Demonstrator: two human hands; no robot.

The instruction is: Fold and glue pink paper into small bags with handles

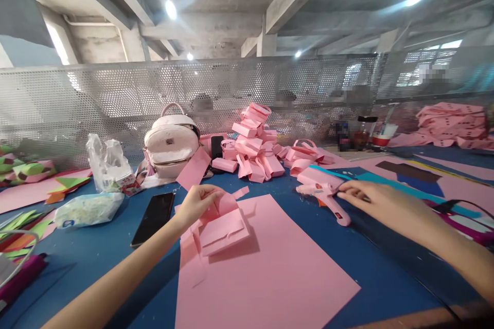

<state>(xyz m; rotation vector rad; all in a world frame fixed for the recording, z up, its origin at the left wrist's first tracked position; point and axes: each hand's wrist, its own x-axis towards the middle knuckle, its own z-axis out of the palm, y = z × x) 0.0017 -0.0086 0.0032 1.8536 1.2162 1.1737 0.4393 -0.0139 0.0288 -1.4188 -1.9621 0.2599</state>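
Observation:
My left hand [203, 200] pinches the upper edge of a small folded pink paper box [224, 231] with a flap standing up. The box is tilted above a large pink paper sheet [266, 272] on the blue table. My right hand [358, 195] is at the rear end of a pink glue gun [324, 198], its fingers curled together. Whatever lies between those fingertips is hidden. The glue gun's nozzle points left and its handle points toward me. A black phone [153, 218] lies left of the sheet.
Behind the sheet rises a pile of folded pink paper boxes [252, 144], beside a white backpack [172, 141]. A plastic packet [89, 209] and coloured paper scraps lie at left. Pink and blue sheets [386, 182] cover the right side. A perforated metal screen [239, 79] closes the back.

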